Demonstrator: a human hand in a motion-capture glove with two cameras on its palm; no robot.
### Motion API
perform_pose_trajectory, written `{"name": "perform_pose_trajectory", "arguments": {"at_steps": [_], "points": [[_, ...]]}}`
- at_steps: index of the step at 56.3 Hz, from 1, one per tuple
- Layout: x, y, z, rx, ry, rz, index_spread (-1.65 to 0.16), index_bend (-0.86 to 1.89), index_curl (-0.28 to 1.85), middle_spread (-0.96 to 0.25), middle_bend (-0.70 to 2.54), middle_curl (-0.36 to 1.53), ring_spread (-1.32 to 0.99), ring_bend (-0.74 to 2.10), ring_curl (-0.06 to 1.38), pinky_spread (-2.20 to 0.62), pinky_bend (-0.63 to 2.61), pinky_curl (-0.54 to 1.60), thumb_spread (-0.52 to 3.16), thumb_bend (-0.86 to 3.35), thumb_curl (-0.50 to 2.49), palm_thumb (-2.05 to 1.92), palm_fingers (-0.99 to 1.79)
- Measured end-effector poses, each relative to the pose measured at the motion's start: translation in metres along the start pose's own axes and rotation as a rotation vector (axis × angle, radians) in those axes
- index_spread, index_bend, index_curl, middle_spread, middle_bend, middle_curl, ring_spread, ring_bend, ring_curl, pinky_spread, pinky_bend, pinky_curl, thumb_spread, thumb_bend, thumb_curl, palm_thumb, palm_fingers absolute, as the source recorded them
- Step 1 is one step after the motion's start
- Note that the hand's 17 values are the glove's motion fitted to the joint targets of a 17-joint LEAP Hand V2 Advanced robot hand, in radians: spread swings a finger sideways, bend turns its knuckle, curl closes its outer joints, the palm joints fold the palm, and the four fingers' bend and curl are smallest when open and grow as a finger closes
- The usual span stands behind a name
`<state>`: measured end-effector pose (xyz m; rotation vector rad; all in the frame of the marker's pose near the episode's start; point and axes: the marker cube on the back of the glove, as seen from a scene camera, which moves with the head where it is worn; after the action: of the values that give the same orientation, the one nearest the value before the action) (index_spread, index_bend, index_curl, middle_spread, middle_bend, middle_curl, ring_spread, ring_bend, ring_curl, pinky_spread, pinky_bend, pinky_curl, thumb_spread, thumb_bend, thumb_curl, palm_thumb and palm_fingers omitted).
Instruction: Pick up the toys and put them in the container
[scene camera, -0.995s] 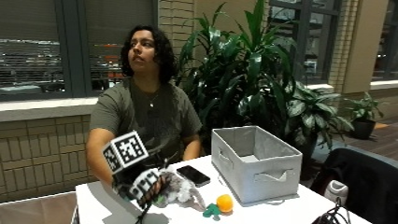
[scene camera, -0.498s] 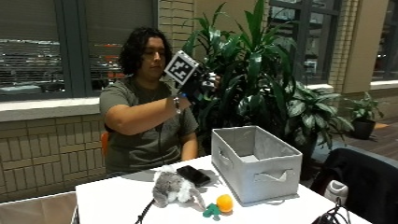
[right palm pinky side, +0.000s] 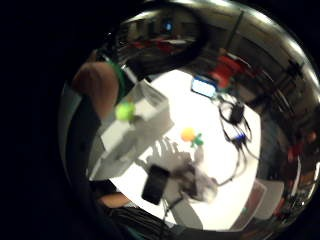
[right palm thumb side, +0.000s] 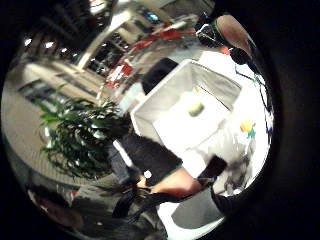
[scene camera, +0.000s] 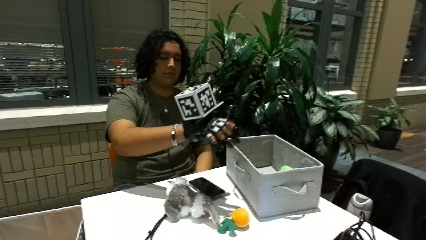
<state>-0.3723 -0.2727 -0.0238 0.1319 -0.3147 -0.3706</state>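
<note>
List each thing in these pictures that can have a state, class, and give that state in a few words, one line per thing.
Right hand: raised above the container's near corner, fingers spread, holding nothing.
Container: upright on the table, open at the top.
Green ball: inside the container.
Orange toy: on the table beside the container, not yet picked up.
Grey plush toy: lying on the table.
Phone: flat on the table, screen dark.

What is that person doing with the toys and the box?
A person is tidying toys into a grey fabric container. Their gloved right hand hangs above its open top, and a green ball is inside it. A grey plush toy and an orange and green toy lie on the white table beside a black phone.
</note>
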Motion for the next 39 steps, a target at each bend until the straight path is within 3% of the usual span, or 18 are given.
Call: {"name": "perform_pose_trajectory", "arguments": {"at_steps": [8,16,23,27,34,39], "points": [[0.090,0.046,0.048,-0.216,0.274,0.275,-0.40,0.19,0.58,-0.22,0.56,0.58,-0.26,1.01,0.37,-0.15,0.97,0.39,1.13,-0.05,0.34,-0.07,0.38],[0.140,0.084,0.108,-0.346,0.350,0.431,-0.38,0.13,0.55,-0.18,0.45,0.55,-0.26,0.99,0.38,-0.15,1.07,0.42,1.19,-0.05,0.30,-0.06,0.19],[0.144,0.101,0.132,-0.119,0.492,0.339,-0.36,0.06,0.46,-0.17,0.50,0.55,-0.27,1.05,0.38,-0.17,1.11,0.40,1.19,-0.04,0.28,-0.05,0.25],[0.143,0.100,0.127,0.039,0.558,0.259,-0.35,-0.06,0.33,-0.21,0.72,0.59,-0.31,1.29,0.40,-0.27,1.14,0.37,1.26,0.02,0.28,0.05,0.69],[0.139,0.092,0.098,0.093,0.452,0.253,-0.35,0.09,0.27,-0.25,0.89,0.64,-0.30,1.41,0.45,-0.37,1.14,0.39,1.33,0.12,0.34,0.26,1.08],[0.118,0.085,0.049,0.147,0.410,0.244,-0.33,0.16,0.29,-0.26,0.94,0.67,-0.29,1.41,0.47,-0.39,1.12,0.41,1.27,0.16,0.40,0.39,1.16]]}}
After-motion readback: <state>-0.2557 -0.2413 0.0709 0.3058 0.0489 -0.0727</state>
